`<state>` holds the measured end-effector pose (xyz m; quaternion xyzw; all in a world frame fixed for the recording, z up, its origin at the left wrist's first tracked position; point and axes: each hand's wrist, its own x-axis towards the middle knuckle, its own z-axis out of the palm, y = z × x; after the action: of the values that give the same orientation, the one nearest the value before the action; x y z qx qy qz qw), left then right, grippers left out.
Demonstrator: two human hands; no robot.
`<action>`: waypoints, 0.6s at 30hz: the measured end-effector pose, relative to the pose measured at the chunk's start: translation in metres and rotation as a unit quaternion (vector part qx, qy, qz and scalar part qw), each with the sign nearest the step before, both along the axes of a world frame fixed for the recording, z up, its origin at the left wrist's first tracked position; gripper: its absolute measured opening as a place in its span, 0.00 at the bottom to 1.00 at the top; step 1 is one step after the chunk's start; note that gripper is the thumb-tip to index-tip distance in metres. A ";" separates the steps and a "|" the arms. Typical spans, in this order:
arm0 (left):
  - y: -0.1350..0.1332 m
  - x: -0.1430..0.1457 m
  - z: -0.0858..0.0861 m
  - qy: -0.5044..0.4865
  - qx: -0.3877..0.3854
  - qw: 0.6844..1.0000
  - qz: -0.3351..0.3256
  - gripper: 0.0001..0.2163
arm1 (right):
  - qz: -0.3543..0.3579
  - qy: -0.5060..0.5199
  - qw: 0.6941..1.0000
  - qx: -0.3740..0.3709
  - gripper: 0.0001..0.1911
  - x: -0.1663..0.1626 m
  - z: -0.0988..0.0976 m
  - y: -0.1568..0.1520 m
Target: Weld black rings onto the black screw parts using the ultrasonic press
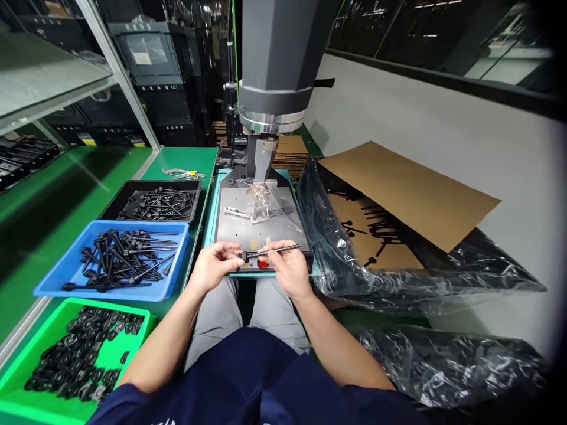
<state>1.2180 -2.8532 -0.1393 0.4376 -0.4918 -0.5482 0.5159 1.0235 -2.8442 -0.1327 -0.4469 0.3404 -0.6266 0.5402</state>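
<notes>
A thin black threaded rod [271,252] is held level in front of me, just above the near edge of the grey press plate [230,227]. My left hand [215,265] pinches its thicker head end, fingers closed. My right hand [286,268] grips the shaft from below, fingers curled round it. A red button [263,264] shows between the hands. The grey press head [277,65] hangs over the plate's far end, with a clear plastic piece [261,200] under it.
Left of me sit a blue tray [53,277] of black rods, a black tray [116,203] with more, and a green tray [26,360] of small black parts. At right is a cardboard box [411,195] lined with a black bag [336,260]. Another bag [447,366] lies nearer.
</notes>
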 end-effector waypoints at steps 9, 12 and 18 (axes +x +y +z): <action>0.008 -0.015 -0.026 0.010 -0.105 0.991 0.078 0.12 | -0.046 -0.093 0.993 0.057 0.17 0.010 -0.023 0.001; 0.007 -0.010 -0.023 -0.008 -0.107 0.993 0.046 0.11 | -0.050 -0.105 0.991 0.070 0.17 0.010 -0.025 0.001; 0.000 0.004 -0.013 -0.078 -0.118 0.990 0.000 0.11 | -0.038 -0.078 0.996 0.026 0.15 0.007 -0.028 0.005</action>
<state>1.2215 -2.8530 -0.1522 0.4149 -0.5920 -0.4502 0.5242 1.0303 -2.8394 -0.1605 -0.3687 0.3302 -0.6708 0.5523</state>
